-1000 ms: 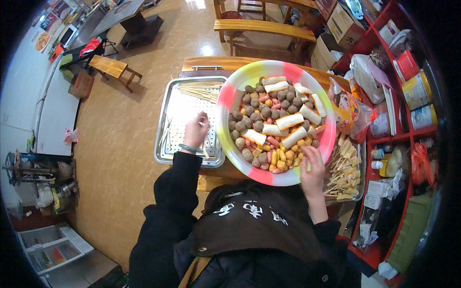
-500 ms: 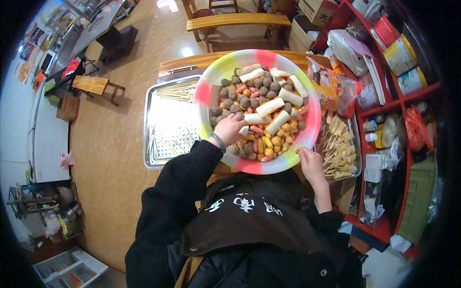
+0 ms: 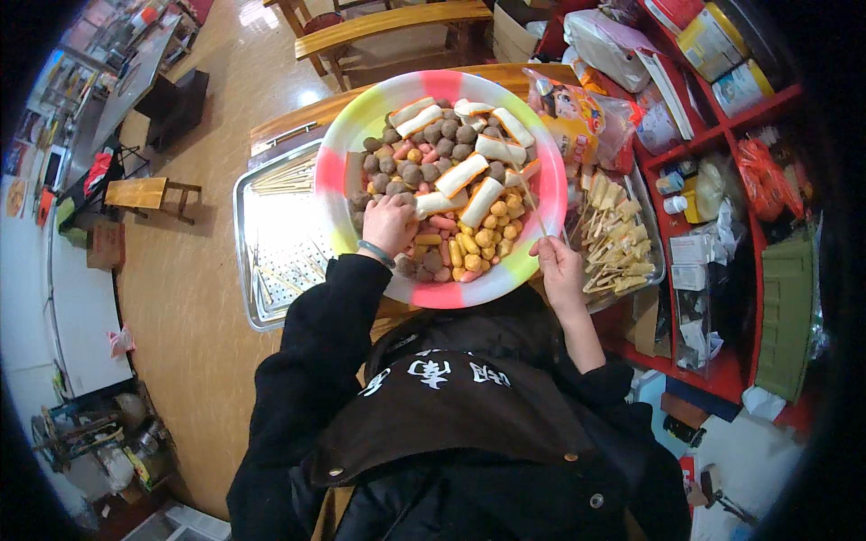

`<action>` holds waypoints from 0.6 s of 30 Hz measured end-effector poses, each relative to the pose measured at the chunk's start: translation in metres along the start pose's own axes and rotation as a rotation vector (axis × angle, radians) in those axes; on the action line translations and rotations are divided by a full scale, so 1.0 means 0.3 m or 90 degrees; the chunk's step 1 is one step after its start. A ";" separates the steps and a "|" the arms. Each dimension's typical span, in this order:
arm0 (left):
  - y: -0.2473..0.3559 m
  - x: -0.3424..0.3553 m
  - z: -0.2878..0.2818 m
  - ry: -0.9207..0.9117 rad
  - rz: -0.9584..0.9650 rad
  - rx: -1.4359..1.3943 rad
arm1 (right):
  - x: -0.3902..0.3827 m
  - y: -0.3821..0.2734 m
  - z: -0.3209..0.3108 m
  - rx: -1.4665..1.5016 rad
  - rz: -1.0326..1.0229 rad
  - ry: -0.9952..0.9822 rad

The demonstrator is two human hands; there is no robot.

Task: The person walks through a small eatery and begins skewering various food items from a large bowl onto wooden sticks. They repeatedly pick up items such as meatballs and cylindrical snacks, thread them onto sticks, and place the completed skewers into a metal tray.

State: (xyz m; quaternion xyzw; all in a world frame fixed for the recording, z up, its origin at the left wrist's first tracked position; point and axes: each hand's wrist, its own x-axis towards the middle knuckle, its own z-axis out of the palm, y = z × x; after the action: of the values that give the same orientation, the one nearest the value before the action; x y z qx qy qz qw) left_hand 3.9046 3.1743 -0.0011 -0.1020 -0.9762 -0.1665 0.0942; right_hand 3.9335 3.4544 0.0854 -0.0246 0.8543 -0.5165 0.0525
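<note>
A large plastic basin with pink, yellow and white bands (image 3: 550, 200) holds brown balls (image 3: 424, 173), white rolls with orange edges (image 3: 462, 176), small sausages (image 3: 462, 245) and yellow balls (image 3: 499, 218). My left hand (image 3: 386, 223) is down among the food at the basin's left, fingers curled, their grasp hidden. My right hand (image 3: 556, 269), at the right rim, pinches a thin wooden skewer (image 3: 538, 209) pointing up over the basin. A perforated steel tray (image 3: 277, 216) with loose skewers (image 3: 281, 180) lies left of the basin. Skewered food (image 3: 613, 239) fills a tray at the right.
An orange plastic bag (image 3: 577, 122) lies behind the basin. Red shelving (image 3: 735, 266) with containers runs along my right. Benches (image 3: 390, 24) stand beyond the table; a small wooden stool (image 3: 135, 193) is on the floor at left, near a white cabinet (image 3: 45, 298).
My left hand has moved from over the steel tray into the basin. My right hand has drawn to the rim with a skewer in it. The view has shifted, turning slightly.
</note>
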 end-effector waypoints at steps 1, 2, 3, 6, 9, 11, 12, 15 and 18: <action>-0.007 -0.003 -0.005 0.013 -0.035 -0.041 | 0.001 -0.009 0.007 0.027 -0.034 -0.005; -0.019 -0.004 -0.014 0.038 -0.089 -0.163 | -0.001 -0.019 0.014 0.038 -0.036 -0.010; -0.033 -0.007 -0.026 0.063 -0.141 -0.285 | -0.004 -0.029 0.021 0.036 -0.015 -0.017; -0.042 -0.024 -0.061 0.151 -0.249 -0.797 | -0.027 -0.065 0.045 0.108 -0.010 -0.100; -0.017 -0.027 -0.093 0.200 -0.359 -1.243 | -0.047 -0.105 0.078 0.171 -0.020 -0.170; -0.004 -0.025 -0.120 0.215 -0.310 -1.530 | -0.057 -0.130 0.094 0.136 -0.081 -0.193; 0.004 -0.019 -0.129 0.235 -0.285 -1.673 | -0.068 -0.143 0.108 0.185 -0.058 -0.181; 0.011 -0.025 -0.155 0.207 -0.340 -1.791 | -0.062 -0.169 0.114 0.025 -0.138 -0.212; -0.002 -0.033 -0.167 0.233 -0.401 -1.861 | -0.083 -0.188 0.127 0.025 -0.114 -0.222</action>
State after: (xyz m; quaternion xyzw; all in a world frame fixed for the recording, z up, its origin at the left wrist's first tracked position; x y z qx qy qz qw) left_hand 3.9216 3.1549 0.0431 0.1259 0.0888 -0.9880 -0.0090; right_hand 3.9620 3.3970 0.1193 -0.1884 0.8166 -0.5234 0.1541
